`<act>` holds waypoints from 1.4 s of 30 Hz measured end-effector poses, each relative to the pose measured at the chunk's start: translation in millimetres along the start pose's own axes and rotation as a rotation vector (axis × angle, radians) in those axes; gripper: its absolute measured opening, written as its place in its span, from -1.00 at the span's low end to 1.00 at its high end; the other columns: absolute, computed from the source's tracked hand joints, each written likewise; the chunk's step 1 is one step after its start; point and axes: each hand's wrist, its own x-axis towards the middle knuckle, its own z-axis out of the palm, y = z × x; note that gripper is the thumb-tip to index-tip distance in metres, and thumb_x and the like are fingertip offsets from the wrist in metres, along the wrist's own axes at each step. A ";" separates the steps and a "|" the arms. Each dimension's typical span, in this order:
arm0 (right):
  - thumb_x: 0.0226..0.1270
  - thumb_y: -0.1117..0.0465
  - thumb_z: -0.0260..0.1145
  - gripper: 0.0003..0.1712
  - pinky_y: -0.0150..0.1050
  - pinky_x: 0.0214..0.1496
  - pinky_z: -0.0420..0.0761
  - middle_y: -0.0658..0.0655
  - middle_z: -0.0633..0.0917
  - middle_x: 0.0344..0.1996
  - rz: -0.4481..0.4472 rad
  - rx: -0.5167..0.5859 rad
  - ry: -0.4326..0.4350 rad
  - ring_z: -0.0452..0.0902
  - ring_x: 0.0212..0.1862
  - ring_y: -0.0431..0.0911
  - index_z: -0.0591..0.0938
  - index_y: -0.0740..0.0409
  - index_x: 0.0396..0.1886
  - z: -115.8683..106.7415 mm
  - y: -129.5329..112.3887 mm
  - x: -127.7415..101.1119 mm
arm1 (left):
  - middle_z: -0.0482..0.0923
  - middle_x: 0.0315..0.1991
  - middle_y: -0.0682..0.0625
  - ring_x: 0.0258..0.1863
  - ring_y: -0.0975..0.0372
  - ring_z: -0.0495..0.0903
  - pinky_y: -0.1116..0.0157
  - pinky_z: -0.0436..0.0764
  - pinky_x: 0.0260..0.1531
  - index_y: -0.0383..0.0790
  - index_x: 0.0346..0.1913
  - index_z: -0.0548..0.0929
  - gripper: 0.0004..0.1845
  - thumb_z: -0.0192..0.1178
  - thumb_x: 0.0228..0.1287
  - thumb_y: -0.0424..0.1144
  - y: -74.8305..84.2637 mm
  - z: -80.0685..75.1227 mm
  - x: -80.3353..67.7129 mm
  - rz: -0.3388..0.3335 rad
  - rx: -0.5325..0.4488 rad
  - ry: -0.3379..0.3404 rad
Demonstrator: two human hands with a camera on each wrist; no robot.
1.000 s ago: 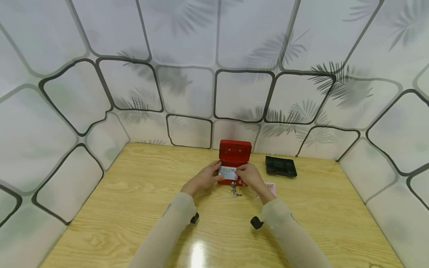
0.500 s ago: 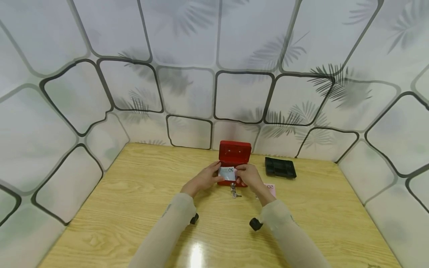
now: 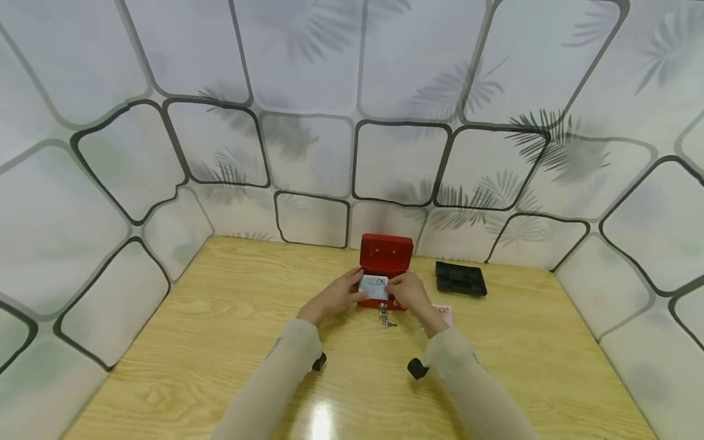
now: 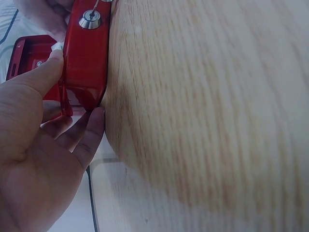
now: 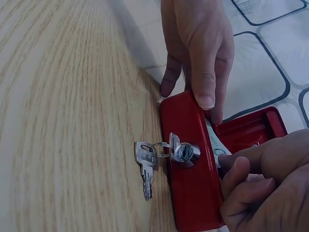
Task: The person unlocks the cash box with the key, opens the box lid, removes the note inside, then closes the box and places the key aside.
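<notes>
Grip: I read my right hand as pinching the right end of a banknote between thumb and curled fingers; my left hand has thumb and forefinger on the note's left end, its lower fingers against the left wall of the red cash box. Both hands are closed lightly on paper, nothing else held.

Item, banknote: pale blue-white, marked "50", held flat over the open tray of the box, just above the front rim. Long axis runs left to right across the table, parallel to the box's front wall; its face is up towards me, with the printed figure reading reversed in the head view. The wrist views show only a sliver of it.

Item, cash box: lid upright at the back, front wall towards me, standing at the far middle of the wooden table.

Item, keys: one seated in the front lock, a spare hanging on the ring and lying on the table.

Item, black tray: right of the box, well apart.

Item, pink note: on the table, partly hidden behind my right wrist.

Risks, as I judge them: the note may catch on the front rim and crease if lowered askew; an uneven pull between the two hands could tear it; my right wrist may sweep the pink note or knock the hanging key.
</notes>
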 end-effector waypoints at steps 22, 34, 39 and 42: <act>0.50 0.30 0.26 -0.79 -0.39 -0.72 0.27 0.12 0.57 -0.78 -0.052 -0.010 0.096 0.36 -0.75 -0.20 0.75 0.37 -0.20 -2.4 0.7 4.4 | -0.02 0.66 -0.14 0.61 -0.04 0.01 0.00 0.12 0.54 -0.28 0.64 0.12 -0.21 0.20 0.56 -0.05 4.7 -1.7 -0.3 -0.033 -0.054 -0.002; 0.43 0.34 0.29 -0.80 -0.38 -0.60 0.36 0.14 0.59 -0.71 -0.094 0.138 0.160 0.42 -0.65 -0.18 0.74 0.43 -0.16 -12.7 4.0 3.5 | -0.05 0.67 -0.11 0.62 -0.04 -0.01 -0.03 0.10 0.54 -0.24 0.64 0.12 -0.21 0.20 0.55 -0.02 4.9 -2.4 -0.1 -0.061 -0.070 -0.002; 0.41 0.33 0.27 -0.76 -0.39 -0.57 0.35 0.10 0.55 -0.72 -0.110 0.146 0.188 0.38 -0.64 -0.19 0.74 0.44 -0.12 -21.6 0.6 -2.3 | -0.05 0.67 -0.12 0.62 -0.04 -0.01 -0.03 0.10 0.54 -0.23 0.64 0.12 -0.22 0.19 0.56 -0.02 4.0 -1.7 0.3 -0.052 -0.066 0.000; 0.38 0.33 0.28 -0.73 -0.42 -0.62 0.34 0.08 0.58 -0.71 -0.135 0.165 0.220 0.41 -0.67 -0.21 0.74 0.46 -0.07 -29.3 -3.1 -6.7 | -0.03 0.66 -0.12 0.61 -0.04 0.00 -0.02 0.10 0.55 -0.24 0.64 0.12 -0.23 0.18 0.57 -0.05 5.0 -2.0 0.2 -0.044 -0.051 0.002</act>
